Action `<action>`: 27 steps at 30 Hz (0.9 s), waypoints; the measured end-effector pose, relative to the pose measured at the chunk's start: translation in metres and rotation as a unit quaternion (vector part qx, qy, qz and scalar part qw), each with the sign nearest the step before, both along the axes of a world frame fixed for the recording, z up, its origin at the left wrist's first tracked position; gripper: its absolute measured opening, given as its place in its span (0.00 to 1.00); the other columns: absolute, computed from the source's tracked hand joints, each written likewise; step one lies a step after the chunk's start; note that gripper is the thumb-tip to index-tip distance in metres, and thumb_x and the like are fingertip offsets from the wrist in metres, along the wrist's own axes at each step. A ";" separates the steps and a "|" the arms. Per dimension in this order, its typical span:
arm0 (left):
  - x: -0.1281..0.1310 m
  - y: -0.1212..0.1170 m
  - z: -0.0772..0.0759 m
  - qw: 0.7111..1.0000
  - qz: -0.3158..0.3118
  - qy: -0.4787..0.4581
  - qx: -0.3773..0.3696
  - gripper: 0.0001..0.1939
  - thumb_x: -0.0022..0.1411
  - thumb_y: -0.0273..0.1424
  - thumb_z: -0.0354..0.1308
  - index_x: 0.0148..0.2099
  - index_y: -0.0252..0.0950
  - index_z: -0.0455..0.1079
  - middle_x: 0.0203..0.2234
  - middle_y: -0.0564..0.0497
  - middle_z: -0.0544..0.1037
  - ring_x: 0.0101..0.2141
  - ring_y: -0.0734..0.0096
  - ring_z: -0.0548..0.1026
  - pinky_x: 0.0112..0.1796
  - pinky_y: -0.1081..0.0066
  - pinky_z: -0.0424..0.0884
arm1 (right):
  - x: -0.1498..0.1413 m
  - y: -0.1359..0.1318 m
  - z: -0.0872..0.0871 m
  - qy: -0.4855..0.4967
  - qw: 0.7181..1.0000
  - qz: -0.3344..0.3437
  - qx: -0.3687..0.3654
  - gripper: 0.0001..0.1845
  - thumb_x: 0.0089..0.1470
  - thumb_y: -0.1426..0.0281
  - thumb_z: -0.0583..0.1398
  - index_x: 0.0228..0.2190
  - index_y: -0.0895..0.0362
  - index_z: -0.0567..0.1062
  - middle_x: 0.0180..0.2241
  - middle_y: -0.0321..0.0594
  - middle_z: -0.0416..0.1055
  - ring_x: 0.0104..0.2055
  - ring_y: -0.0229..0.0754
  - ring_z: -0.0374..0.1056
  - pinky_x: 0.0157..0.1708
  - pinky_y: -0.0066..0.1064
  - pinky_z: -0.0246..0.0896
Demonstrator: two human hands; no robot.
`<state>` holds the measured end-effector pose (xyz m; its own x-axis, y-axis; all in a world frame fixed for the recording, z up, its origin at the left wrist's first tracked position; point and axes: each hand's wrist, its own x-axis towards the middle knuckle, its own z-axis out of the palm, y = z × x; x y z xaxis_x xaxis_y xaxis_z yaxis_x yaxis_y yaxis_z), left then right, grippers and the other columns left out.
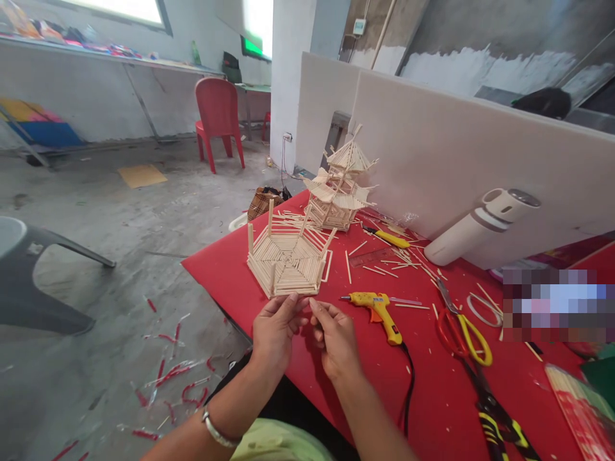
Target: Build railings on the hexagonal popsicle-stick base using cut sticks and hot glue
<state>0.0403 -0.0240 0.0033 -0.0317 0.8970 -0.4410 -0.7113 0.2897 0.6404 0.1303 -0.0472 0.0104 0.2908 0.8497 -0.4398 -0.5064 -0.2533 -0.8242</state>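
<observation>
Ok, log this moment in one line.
left hand: near pale hexagonal stick base | right hand: beside left | yellow glue gun: on red table

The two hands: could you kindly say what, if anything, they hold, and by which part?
It cannot be told: the left hand and right hand pinch near the hexagonal stick base, but anything between them is too small to discern.

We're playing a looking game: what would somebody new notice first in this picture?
Probably the tiered stick tower, standing near the far edge of the bright red table. Next, the six-sided stick base with upright posts, just beyond the left hand and right hand. The yellow glue gun, lying right of the right hand, stands out too.
</observation>
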 end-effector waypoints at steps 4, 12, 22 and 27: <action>0.000 0.001 -0.001 1.000 0.009 0.001 -0.007 0.16 0.39 0.29 0.75 0.32 0.30 0.76 0.25 0.48 0.81 0.25 0.71 0.79 0.21 0.77 0.73 | -0.006 0.003 -0.004 0.043 0.999 -0.019 -0.005 0.24 0.32 0.58 0.74 0.27 0.59 0.73 0.14 0.24 0.61 0.13 0.24 0.47 0.11 0.17 0.38; 0.000 0.000 -0.001 0.999 0.005 -0.027 -0.018 0.17 0.36 0.29 0.77 0.30 0.30 0.76 0.24 0.50 0.81 0.19 0.75 0.75 0.19 0.77 0.72 | -0.016 0.006 -0.007 0.088 0.996 -0.018 0.004 0.24 0.35 0.58 0.73 0.30 0.59 0.75 0.14 0.25 0.63 0.13 0.23 0.46 0.12 0.17 0.37; -0.001 0.002 0.002 0.999 0.001 -0.032 -0.026 0.16 0.37 0.29 0.76 0.29 0.30 0.77 0.24 0.50 0.81 0.22 0.75 0.76 0.23 0.77 0.72 | -0.024 0.013 0.000 0.099 0.994 -0.051 0.001 0.23 0.29 0.62 0.75 0.27 0.59 0.75 0.16 0.26 0.65 0.13 0.24 0.51 0.12 0.17 0.41; -0.002 0.002 0.000 0.999 0.001 -0.032 -0.024 0.16 0.37 0.29 0.76 0.29 0.30 0.77 0.25 0.50 0.81 0.23 0.75 0.76 0.24 0.76 0.72 | -0.025 0.014 0.000 0.103 0.993 -0.050 -0.004 0.24 0.29 0.62 0.75 0.27 0.59 0.74 0.16 0.27 0.66 0.14 0.24 0.51 0.12 0.17 0.40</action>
